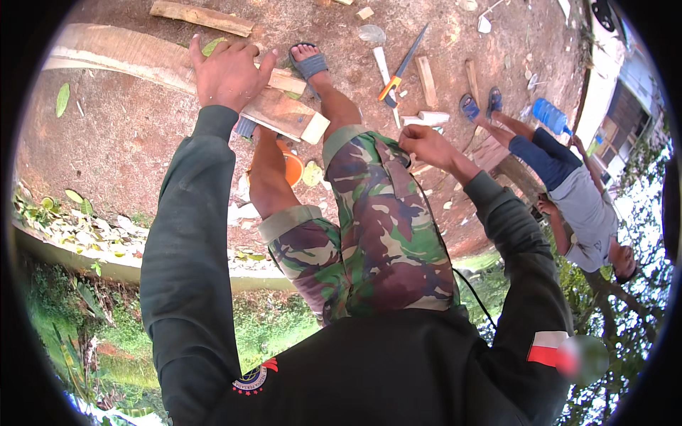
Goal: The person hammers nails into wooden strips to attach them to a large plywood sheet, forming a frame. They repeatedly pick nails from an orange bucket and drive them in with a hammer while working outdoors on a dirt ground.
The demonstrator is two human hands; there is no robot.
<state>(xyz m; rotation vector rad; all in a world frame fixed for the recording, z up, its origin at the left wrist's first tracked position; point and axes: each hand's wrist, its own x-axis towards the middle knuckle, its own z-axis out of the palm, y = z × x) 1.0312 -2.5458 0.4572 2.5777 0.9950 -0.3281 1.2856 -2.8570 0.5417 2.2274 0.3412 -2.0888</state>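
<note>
My left hand (231,77) lies on a long wooden plank (131,60), its fingers spread over the top. The plank runs from the far left toward my feet, and its sawn end (315,128) is beside my shin. My right hand (429,147) is at the side of my camouflage shorts (387,213), with thumb and fingers drawn together. Whatever may be in that pinch is hidden. Beyond the right hand, a hand saw (406,65) with a yellow-orange handle lies on the ground.
Wood offcuts (426,82) lie near the saw, and another wood strip (202,18) lies at the far left. An orange container (292,167) is by my legs. At the right, another person (582,199) stands near a large blue bottle (550,115). Leaves line a low edge behind.
</note>
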